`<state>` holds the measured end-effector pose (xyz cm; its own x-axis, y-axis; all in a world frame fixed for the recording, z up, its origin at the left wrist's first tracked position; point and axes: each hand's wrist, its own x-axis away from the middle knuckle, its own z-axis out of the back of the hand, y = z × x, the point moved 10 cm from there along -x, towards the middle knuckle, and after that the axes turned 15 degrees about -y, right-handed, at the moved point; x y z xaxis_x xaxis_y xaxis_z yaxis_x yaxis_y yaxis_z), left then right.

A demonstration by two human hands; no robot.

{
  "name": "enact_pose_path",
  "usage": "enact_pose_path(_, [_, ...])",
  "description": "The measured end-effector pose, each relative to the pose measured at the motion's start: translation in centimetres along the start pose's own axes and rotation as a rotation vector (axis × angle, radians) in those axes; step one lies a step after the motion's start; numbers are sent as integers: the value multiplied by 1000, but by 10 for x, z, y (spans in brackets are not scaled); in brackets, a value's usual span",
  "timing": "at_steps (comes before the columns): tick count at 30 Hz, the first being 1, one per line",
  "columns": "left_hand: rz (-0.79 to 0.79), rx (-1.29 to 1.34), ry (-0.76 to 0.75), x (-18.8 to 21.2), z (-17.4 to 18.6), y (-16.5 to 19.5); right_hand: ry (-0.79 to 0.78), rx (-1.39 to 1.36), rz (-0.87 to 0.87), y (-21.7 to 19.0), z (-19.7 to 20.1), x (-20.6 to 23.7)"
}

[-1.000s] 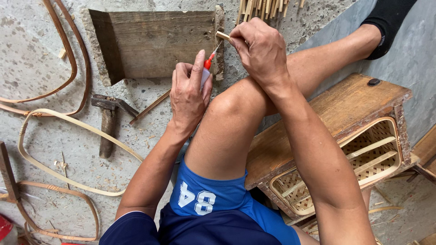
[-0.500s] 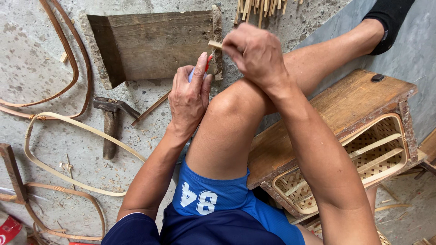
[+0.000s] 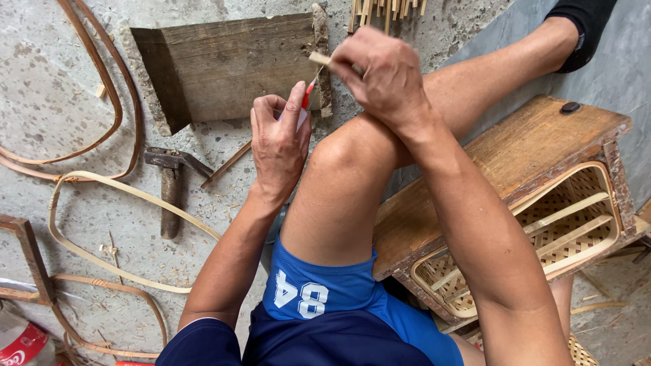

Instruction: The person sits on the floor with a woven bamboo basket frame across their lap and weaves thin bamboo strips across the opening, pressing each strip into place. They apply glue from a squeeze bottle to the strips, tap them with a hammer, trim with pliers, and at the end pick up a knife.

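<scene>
Left hand [image 3: 279, 146]: closed around a small knife [image 3: 308, 93] with a red handle, fingers curled, thumb lying up along the tool; the hand sits just beside the raised knee [image 3: 346, 152]. Right hand [image 3: 380, 71]: clamped on a short pale bamboo stick [image 3: 319, 59], whose cut end juts out to the left of the knuckles. The knife tip points up toward that stick; whether blade and stick touch cannot be told. Both hands are held above the concrete floor [image 3: 61, 102], the right forearm crossing over the knee.

Surroundings: a weathered wooden board [image 3: 230, 68] lies flat on the floor directly beyond the hands. A hammer [image 3: 171, 183] with a wooden handle lies left of the left forearm, near a thin dark stick [image 3: 227, 165]. Bent bamboo strips [image 3: 115, 224] lie in loops across the left part of the floor, with shavings among them. A bundle of cut bamboo sticks [image 3: 383, 8] shows at the top edge. To the right, beside the leg, a wooden stool [image 3: 536, 146] rests against a woven bamboo basket [image 3: 563, 224] with a pale rim.
</scene>
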<state>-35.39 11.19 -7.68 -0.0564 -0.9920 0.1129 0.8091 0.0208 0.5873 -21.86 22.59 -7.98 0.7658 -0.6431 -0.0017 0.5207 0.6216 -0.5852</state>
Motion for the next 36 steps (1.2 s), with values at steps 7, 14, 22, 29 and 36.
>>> enact_pose_path(7, [-37,7,-6,0,-3,1,20,49,-35,0,1,0])
enact_pose_path(14, [-20,3,-29,-1,-2,4,17,41,-61,1,-2,2])
enact_pose_path(22, [-15,7,-28,-1,-2,4,1,97,-105,6,-5,4])
enact_pose_path(29, [-23,-109,15,-3,-5,2,42,59,-61,2,-3,5])
enact_pose_path(36, [9,-51,-1,-5,-7,-2,20,69,-31,-5,-3,3])
